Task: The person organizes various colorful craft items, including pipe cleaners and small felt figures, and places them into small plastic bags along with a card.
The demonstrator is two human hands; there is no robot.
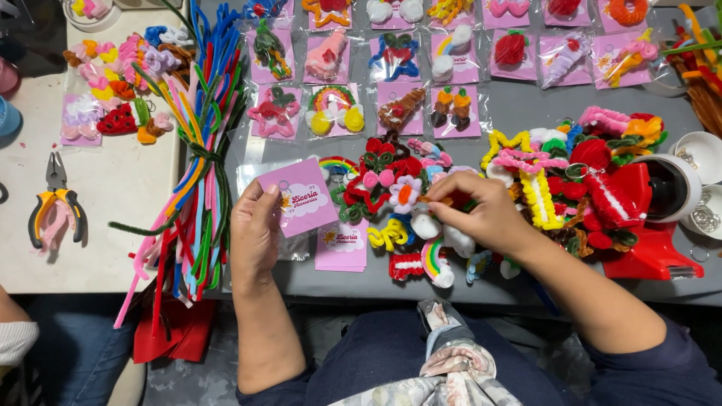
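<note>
Grey tabletop (526,113) is being shown from above, crowded with craft goods. A pink backing card (298,197) in a clear sleeve is being held upright by the left hand (254,234), fingers curled behind it and thumb pressed along its left edge. Just below it, a stack of matching pink cards (343,248) is lying flat on the table. The right hand (481,214) is being lowered into a heap of pipe-cleaner charms (406,203), its fingertips pinched narrowly on a small orange piece (438,201); what that piece is cannot be told. Rows of bagged finished charms (398,75) are being displayed along the far side. A bundle of coloured pipe cleaners (199,150) and pliers (56,199) are lying to the left.
</note>
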